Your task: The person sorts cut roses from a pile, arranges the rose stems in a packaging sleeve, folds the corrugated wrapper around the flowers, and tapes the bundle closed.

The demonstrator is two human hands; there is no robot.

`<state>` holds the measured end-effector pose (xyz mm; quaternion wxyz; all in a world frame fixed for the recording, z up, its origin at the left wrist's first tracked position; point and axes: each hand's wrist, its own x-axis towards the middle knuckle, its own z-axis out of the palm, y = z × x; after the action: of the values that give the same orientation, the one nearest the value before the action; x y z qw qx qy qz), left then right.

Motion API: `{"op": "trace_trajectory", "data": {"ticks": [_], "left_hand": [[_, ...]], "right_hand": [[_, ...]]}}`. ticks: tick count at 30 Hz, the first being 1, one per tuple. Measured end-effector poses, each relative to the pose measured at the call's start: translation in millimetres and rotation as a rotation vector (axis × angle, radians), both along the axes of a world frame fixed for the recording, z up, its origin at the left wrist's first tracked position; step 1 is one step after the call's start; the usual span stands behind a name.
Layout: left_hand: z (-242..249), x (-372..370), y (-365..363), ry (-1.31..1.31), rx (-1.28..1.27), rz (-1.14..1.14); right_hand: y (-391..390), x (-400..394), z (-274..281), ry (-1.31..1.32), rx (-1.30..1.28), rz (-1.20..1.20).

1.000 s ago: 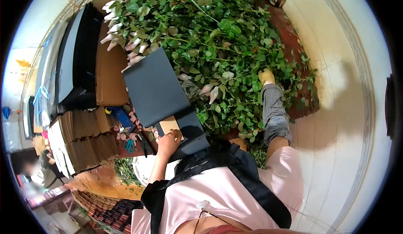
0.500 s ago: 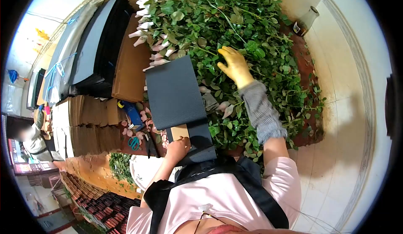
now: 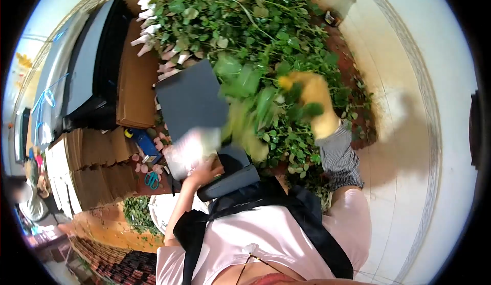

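Observation:
My right hand [image 3: 313, 98], in a yellow glove with a grey sleeve, is closed round the green stems of a rose, over the leafy pile [image 3: 286, 44]. The rose's blurred leaves [image 3: 248, 88] stretch left of the glove. A pale, motion-smeared flower head in a light sleeve [image 3: 192, 149] lies by my bare left hand [image 3: 203, 171], over the lower edge of the dark grey corrugated board [image 3: 189, 101]. My left hand's fingers are bent against a tan cardboard piece [image 3: 219, 166]; its exact grip is partly hidden.
Stacked brown cardboard [image 3: 94, 167] and upright dark sheets [image 3: 92, 65] stand at the left. Teal scissors [image 3: 151, 180] and a blue box [image 3: 145, 146] are beside the board. A glass bottle [image 3: 340, 10] stands at the upper right. Another person [image 3: 33, 200] is at the far left.
My right hand has moved right and down, from spread fingers to closed on stems. Blurred leaves and a pale flower head now appear near the board. The whole view has shifted.

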<state>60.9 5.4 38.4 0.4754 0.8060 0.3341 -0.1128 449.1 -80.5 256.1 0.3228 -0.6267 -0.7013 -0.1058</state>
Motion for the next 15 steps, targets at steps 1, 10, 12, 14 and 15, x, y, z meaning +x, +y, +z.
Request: {"op": "trace_trajectory", "data": {"ticks": [1,10,12,14,15], "left_hand": [[-33,-10,15,-0.041,-0.031,-0.097],[-24,-28,53,-0.199,-0.778,0.218],[-13,-24,54,-0.079,-0.675,0.239],[-27,-30,57,-0.021,-0.593,0.242],[-19,-24,61,0.053,-0.512,0.046]], "right_hand": [[-7,-25,2,-0.375,-0.253,-0.139],[-93,-61,-104,0.244,-0.845,-0.324],[-95,-96,-119,0.645,-0.889,-0.334],[-99,-101,-179,-0.112,-0.768,-0.085],[-102,-100,-209,-0.066,-0.895,-0.094]]}}
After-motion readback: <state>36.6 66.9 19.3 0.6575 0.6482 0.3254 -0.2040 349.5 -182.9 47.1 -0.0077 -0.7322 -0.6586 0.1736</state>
